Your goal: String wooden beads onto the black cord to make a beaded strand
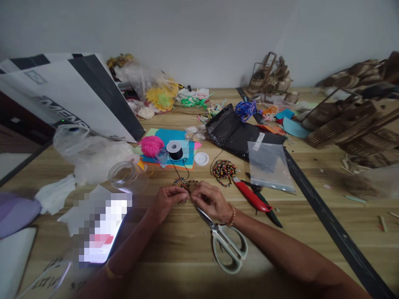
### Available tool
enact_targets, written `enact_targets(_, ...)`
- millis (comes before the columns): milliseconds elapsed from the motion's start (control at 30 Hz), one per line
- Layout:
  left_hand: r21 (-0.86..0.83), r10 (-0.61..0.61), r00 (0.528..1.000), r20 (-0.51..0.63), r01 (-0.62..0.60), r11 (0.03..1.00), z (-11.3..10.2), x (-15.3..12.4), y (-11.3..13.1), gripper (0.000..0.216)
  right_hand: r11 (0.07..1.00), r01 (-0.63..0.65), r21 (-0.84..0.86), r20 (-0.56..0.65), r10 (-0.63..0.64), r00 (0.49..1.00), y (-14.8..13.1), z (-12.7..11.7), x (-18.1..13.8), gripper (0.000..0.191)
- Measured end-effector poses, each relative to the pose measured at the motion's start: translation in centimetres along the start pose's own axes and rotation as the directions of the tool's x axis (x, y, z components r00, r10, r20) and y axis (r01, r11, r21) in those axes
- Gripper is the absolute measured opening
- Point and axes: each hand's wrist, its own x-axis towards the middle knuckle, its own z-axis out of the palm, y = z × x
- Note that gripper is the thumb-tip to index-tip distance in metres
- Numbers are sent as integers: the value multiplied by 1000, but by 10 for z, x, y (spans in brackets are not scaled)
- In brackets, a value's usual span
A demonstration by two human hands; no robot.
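My left hand [170, 201] is closed in a pinch on a dark cord strung with small multicoloured beads [181, 182]. My right hand [215, 203] pinches the same beaded cord close by, fingertips almost meeting those of the left; the exact spot between the fingers is hidden. Black cord runs from the beads up to a white spool of black cord [175, 150]. Under my right wrist lie white-handled scissors [229, 249], blades tucked beneath the hand. A coiled string of similar beads [223, 171] rests beyond my right hand, beside a red-handled knife [254, 197].
A clear jar [124, 176] and a lit phone [107, 232] lie left. Behind are pink yarn [151, 146], blue sheets [187, 141] and a white lid [201, 158]. Right are a clear pouch [271, 166], a black bubble mailer [230, 128] and woven baskets [330, 124]. A large paper bag [77, 95] stands left.
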Motion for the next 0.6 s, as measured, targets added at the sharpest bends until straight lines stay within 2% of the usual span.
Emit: enact_targets(600,-28,-18,1000,-22,17,999,2,-1,5,15,999,-8,-39,11,8,1000,2,1,0,17)
